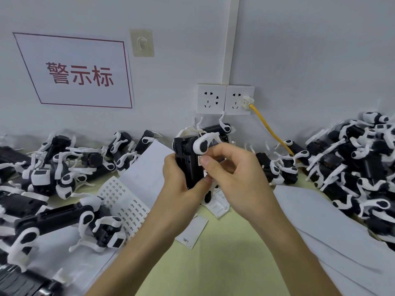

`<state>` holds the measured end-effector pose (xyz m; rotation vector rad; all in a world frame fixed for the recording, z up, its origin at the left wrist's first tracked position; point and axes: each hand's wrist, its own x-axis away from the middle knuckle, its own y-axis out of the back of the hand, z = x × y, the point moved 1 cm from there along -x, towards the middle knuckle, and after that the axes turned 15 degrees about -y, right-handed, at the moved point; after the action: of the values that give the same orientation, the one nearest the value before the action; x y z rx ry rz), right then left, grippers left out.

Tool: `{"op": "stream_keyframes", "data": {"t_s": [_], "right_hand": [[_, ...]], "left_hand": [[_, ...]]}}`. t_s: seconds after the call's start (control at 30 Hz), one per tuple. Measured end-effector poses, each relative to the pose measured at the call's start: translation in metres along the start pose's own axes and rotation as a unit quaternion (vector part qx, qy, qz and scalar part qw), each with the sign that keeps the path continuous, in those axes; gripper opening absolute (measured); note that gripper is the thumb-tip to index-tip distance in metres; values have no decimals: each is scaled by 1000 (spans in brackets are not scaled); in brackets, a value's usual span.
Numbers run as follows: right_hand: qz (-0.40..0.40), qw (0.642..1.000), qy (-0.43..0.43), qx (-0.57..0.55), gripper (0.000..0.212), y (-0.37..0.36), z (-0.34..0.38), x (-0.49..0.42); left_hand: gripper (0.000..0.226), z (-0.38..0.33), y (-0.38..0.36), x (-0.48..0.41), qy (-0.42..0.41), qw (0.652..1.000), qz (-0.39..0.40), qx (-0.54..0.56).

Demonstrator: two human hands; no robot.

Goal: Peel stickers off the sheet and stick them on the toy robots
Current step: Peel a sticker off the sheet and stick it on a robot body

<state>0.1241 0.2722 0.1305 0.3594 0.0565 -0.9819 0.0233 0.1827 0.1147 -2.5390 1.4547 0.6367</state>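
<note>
One toy robot (188, 154) gripped in left hand (178, 182), right hand (235, 174) pinching sticker (200, 160)

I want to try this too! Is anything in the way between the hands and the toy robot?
Nothing visible. The left hand grips the toy robot directly, and the right hand pinches a small sticker against its black side. The robot's white arm sits above them, not between.

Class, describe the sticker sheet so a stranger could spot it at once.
Find the red-lettered wall sign, then drop down to the table. The sticker sheet lies there, left of the left forearm. Unlike blank white sheets nearby, it carries rows of small printed labels.
</note>
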Motion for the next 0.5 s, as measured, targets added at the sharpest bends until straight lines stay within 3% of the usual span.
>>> {"op": "stream_keyframes", "data": {"t_s": [0.5], "right_hand": [[-24,1000,2,-8,11,-4,-1,1]], "left_hand": [[27,-8,-4,2,-11,1000,-13,-23]]}}
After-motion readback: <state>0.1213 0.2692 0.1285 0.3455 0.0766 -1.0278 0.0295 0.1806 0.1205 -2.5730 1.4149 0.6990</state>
